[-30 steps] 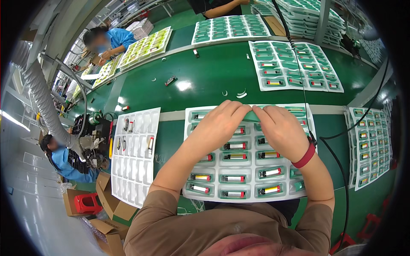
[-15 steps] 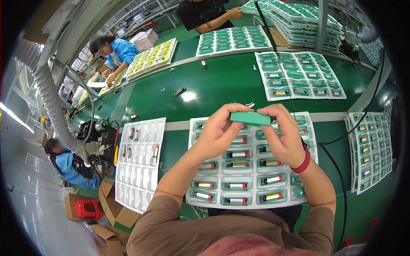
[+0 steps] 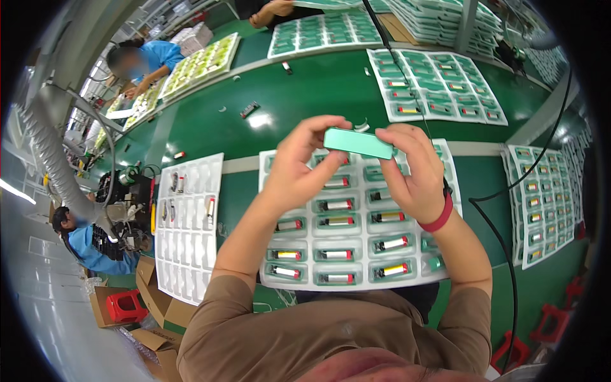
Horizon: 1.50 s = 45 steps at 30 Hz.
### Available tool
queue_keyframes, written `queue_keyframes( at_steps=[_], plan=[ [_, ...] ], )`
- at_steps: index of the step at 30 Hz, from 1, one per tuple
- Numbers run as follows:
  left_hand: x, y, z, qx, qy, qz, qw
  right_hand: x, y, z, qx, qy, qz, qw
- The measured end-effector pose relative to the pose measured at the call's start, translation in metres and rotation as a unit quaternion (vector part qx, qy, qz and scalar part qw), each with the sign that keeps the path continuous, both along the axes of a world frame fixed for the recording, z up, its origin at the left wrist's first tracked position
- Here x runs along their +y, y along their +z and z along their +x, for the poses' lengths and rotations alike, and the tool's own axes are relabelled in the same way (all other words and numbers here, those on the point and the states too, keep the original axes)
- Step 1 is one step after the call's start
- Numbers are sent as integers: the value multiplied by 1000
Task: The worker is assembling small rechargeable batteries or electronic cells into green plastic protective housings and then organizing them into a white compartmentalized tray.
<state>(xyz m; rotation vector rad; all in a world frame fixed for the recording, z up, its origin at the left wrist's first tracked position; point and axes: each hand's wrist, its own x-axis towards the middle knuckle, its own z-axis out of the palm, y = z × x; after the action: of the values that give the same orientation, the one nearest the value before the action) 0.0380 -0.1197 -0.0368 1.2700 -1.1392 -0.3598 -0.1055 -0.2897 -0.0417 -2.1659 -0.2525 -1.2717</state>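
Note:
Above the white tray [image 3: 362, 239] in front of me, both hands hold a small, smooth, pale green rectangular case [image 3: 358, 143]. My left hand [image 3: 302, 162] grips its left end between thumb and fingers. At the other end, the thumb and fingers of my right hand [image 3: 410, 172], with a red band at the wrist, close on it. Its broad face catches the light; the underside is hidden. Tray pockets hold green shells, many with a cylindrical cell [image 3: 336, 254] that has a white or yellow body and a red end.
A mostly bare white tray [image 3: 184, 245] lies at left. More filled trays stand at far right [image 3: 439, 86] and right [image 3: 541, 197]. A black cable [image 3: 493, 223] hangs at right. Co-workers sit at left; another person's hand [image 3: 278, 7] is at the back.
The green case has tilted, so more of its broad face shows. Both hands keep hold of its ends. The whole view has shifted, moving the scene up and left in the picture.

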Motion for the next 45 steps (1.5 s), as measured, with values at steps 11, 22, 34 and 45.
queue_keyframes(
  at_steps=[11,22,34,45],
  plan=[
    [6,5,7,-88,-58,-96,990,-16,-6,0,-109,-3,-177,978],
    [16,4,9,-54,-75,-80,992,-16,14,-13,30,108,-12,994],
    [8,7,-5,27,-146,3,989,-46,38,-58,163,160,-4,974],
    [9,0,9,-99,-119,-35,987,-74,-63,-160,426,-97,170,883]
  ],
)
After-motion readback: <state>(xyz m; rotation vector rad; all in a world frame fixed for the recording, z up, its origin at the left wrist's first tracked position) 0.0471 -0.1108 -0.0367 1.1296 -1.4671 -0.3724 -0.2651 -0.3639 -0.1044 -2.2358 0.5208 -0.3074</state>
